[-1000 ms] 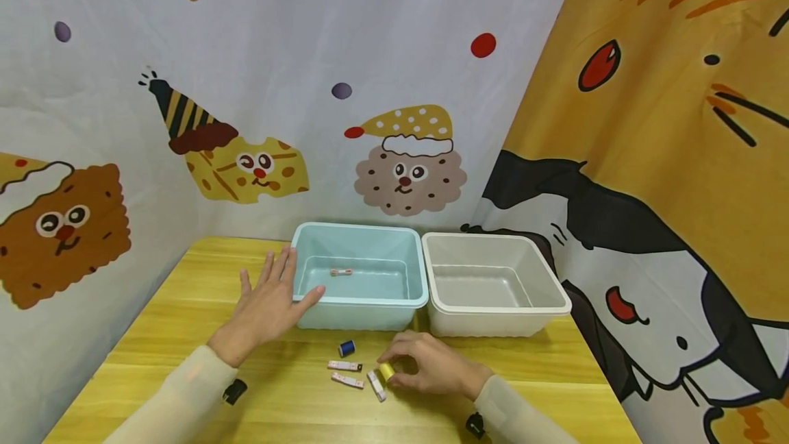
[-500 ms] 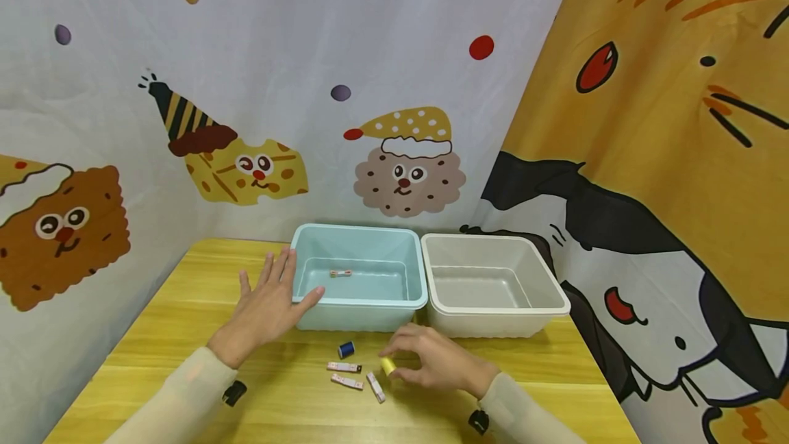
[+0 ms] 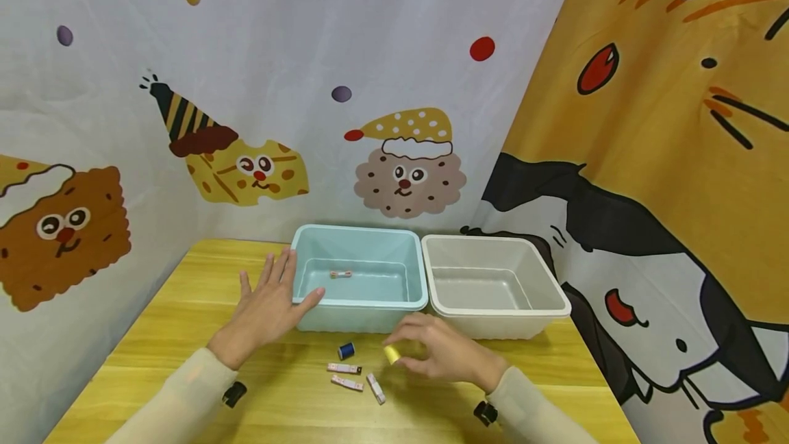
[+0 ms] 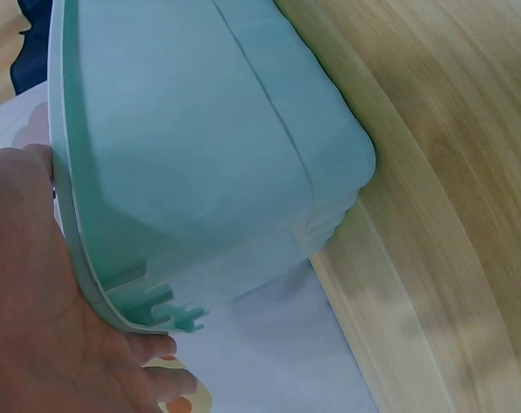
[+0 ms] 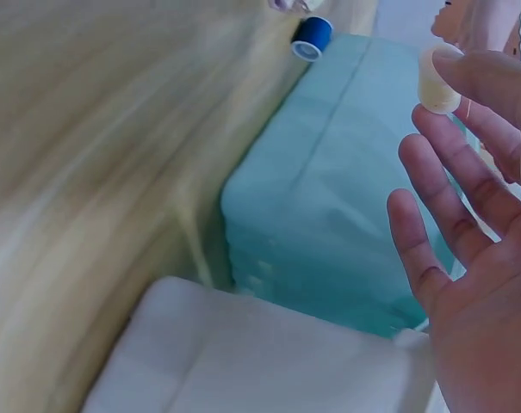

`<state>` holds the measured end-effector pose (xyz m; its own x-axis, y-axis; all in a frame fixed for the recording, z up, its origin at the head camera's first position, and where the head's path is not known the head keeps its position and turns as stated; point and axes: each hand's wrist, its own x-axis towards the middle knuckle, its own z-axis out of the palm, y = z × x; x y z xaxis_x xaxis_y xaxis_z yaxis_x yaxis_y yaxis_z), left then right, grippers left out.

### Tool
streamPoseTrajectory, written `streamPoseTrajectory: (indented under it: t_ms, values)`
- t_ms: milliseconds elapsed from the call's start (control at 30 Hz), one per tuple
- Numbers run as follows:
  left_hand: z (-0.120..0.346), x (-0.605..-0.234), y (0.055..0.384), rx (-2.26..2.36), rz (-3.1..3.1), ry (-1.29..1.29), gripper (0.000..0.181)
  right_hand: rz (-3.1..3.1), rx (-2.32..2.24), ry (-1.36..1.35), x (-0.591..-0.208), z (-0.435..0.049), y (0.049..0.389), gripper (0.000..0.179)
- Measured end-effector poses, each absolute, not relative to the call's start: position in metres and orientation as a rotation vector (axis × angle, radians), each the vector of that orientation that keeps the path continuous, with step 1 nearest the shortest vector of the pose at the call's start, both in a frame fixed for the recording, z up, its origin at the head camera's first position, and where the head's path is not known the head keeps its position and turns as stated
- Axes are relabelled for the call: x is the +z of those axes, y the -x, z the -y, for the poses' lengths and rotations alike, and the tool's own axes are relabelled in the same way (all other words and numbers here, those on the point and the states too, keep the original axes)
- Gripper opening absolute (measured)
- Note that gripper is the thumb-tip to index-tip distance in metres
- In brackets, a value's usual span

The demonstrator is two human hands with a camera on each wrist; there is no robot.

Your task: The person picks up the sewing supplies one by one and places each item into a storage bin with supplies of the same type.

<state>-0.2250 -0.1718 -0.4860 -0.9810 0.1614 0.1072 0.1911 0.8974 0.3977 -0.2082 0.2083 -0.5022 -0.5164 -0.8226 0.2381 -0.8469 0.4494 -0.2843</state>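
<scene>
My right hand [image 3: 440, 351] pinches a yellow spool of thread [image 3: 392, 355] between thumb and fingertips, off the tabletop in front of the light blue bin [image 3: 364, 317]. In the right wrist view the spool [image 5: 438, 82] looks pale, with the other fingers spread loosely. My left hand [image 3: 268, 307] rests with straight fingers on the bin's left rim, near its front corner. A blue spool of thread [image 3: 346, 351] lies before the bin. Near it are three small, flat pinkish-white strips, one of them [image 3: 375, 388] closest to the right hand. A small pinkish bundle [image 3: 341, 274] lies inside the blue bin.
A beige bin [image 3: 493, 324] stands against the blue bin's right side, with nothing visible in it. Both sit towards the back of the yellow wooden table [image 3: 277, 403]. Behind hangs a cartoon-printed curtain [image 3: 259, 40].
My right hand has lifted the yellow spool from beside the strips and moved it slightly towards the bins and to the right. The left hand stays in place.
</scene>
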Motion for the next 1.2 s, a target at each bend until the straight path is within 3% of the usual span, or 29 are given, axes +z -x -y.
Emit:
streamPoseTrajectory:
  t_ms: [667,1200]
  values:
    - [0.172,-0.486,0.224,-0.646,2.99,0.283,0.115,2.52,0.588,-1.487,-0.466,-0.213,0.214,0.036]
    - [0.172,-0.487,0.224,-0.648,2.98,0.29,0.113,2.485,0.69,-1.278,-0.435,-0.235,0.24,0.032]
